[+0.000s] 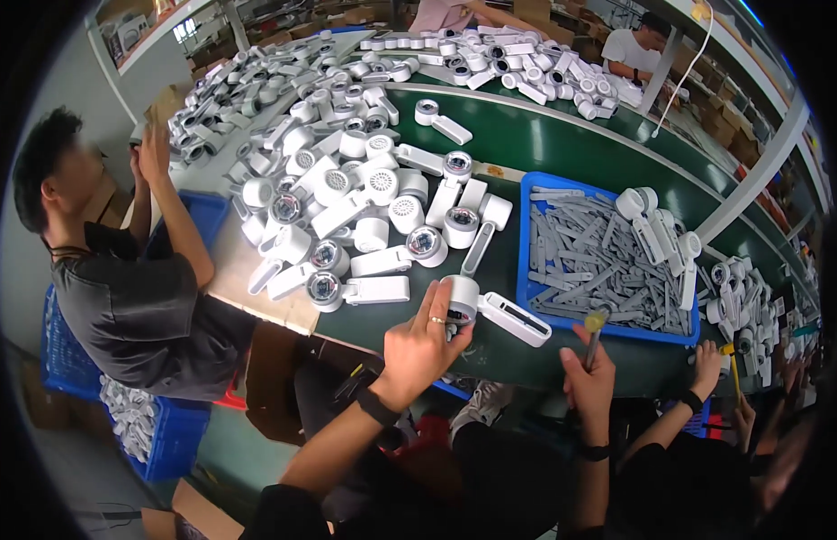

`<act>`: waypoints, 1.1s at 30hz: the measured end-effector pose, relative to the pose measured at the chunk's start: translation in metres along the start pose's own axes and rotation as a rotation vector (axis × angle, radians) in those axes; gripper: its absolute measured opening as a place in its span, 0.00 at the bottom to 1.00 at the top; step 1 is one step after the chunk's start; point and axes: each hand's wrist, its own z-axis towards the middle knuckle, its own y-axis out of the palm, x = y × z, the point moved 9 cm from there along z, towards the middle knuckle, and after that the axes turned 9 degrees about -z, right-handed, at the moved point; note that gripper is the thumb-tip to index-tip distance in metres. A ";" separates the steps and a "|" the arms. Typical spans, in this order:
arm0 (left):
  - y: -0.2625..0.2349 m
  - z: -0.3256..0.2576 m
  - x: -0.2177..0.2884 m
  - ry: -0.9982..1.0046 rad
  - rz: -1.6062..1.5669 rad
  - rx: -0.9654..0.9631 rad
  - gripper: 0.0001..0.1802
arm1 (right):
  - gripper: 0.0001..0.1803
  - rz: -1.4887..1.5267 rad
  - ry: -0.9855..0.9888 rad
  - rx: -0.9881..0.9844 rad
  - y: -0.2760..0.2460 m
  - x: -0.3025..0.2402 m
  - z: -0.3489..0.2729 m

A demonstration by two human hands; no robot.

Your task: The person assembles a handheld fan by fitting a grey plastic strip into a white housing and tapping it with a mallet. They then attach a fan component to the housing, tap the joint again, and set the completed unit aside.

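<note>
Near the green table's front edge, my left hand [420, 349] is closed over the round head of a white handheld fan [516, 319]. The fan's handle, with a dark slot along it, points right and toward me. To the right, my right hand [588, 376] grips a small hammer [598, 320] by its handle, its yellowish head raised and apart from the fan. Beyond my left hand lies a heap of white fans [382, 187], some showing round grilles, others open heads with parts inside.
A blue bin [526, 243] of grey strip-shaped pieces stands right of centre, with fans on its right side. A person in dark clothing [148, 315] sits at left. At right a co-worker's hand [706, 367] is beside another yellow hammer [733, 364]. A white post [751, 171] rises behind.
</note>
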 end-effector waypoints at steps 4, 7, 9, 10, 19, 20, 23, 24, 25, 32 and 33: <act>0.014 -0.021 0.000 -0.006 0.039 0.004 0.44 | 0.25 -0.184 0.007 -0.114 0.041 -0.010 -0.002; 0.018 -0.033 -0.003 -0.022 0.030 -0.011 0.44 | 0.23 -0.126 -0.022 -0.141 0.056 -0.002 0.011; 0.019 -0.039 -0.006 -0.015 -0.022 -0.047 0.44 | 0.21 -0.162 0.019 -0.140 0.052 -0.003 0.014; 0.015 -0.037 -0.008 -0.052 -0.090 -0.067 0.45 | 0.21 -0.179 0.043 -0.141 0.049 -0.001 0.015; 0.030 -0.005 -0.024 -0.345 -0.442 -0.238 0.32 | 0.20 -0.215 0.084 -0.249 0.049 0.005 0.022; 0.033 -0.002 -0.026 -0.313 -0.462 -0.271 0.31 | 0.20 -0.213 0.100 -0.244 0.050 0.007 0.022; 0.031 0.004 -0.039 -0.311 -0.497 -0.350 0.34 | 0.20 -0.227 0.053 -0.258 0.061 0.009 0.025; 0.026 0.011 -0.029 -0.225 -0.507 -0.340 0.36 | 0.20 -0.244 0.067 -0.241 0.054 0.009 0.023; 0.016 0.011 -0.024 -0.165 -0.488 -0.324 0.39 | 0.20 -0.245 0.056 -0.229 0.053 0.012 0.026; -0.174 0.008 -0.109 -0.447 -0.616 -0.287 0.16 | 0.21 -0.228 0.012 -0.255 0.055 0.009 0.029; -0.220 0.006 -0.129 -0.390 -0.481 -0.137 0.17 | 0.21 -0.213 -0.009 -0.273 0.058 0.006 0.028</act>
